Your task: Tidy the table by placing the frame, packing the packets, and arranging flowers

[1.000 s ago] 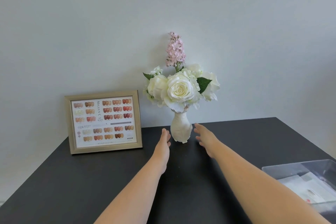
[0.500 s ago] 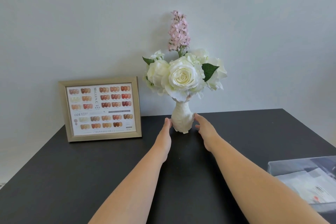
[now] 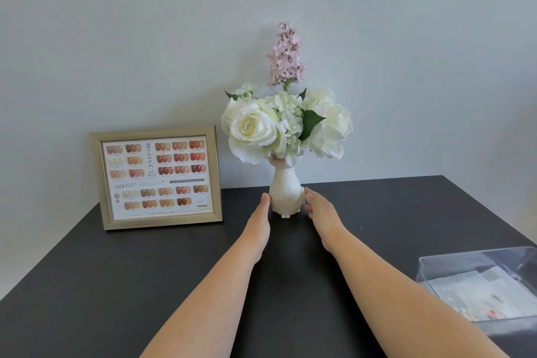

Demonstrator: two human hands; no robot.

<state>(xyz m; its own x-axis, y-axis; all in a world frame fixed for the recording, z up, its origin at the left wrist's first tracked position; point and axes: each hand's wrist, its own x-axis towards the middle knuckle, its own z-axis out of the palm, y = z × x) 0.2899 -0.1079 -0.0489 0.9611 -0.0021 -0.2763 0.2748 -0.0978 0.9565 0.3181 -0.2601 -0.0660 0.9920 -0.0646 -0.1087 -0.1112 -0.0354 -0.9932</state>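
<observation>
A white vase (image 3: 286, 192) stands upright at the back of the black table (image 3: 116, 285), holding white roses (image 3: 252, 125) and a tall pink sprig (image 3: 286, 58). My left hand (image 3: 258, 224) touches the vase's left side with its fingertips. My right hand (image 3: 322, 212) presses against its right side, so the vase sits clasped between both hands. A gold picture frame (image 3: 158, 179) with a nail-colour chart stands upright against the wall, left of the vase. White packets (image 3: 479, 293) lie inside a clear plastic box (image 3: 476, 261) at the right edge.
A plain pale wall runs right behind the table. The table's back edge meets it just behind the vase and frame. The clear box is partly cut off by the right border of the view.
Both hands closed in on the vase from either side. The bouquet has turned, with the big rose now facing left. The view has tilted slightly upward.
</observation>
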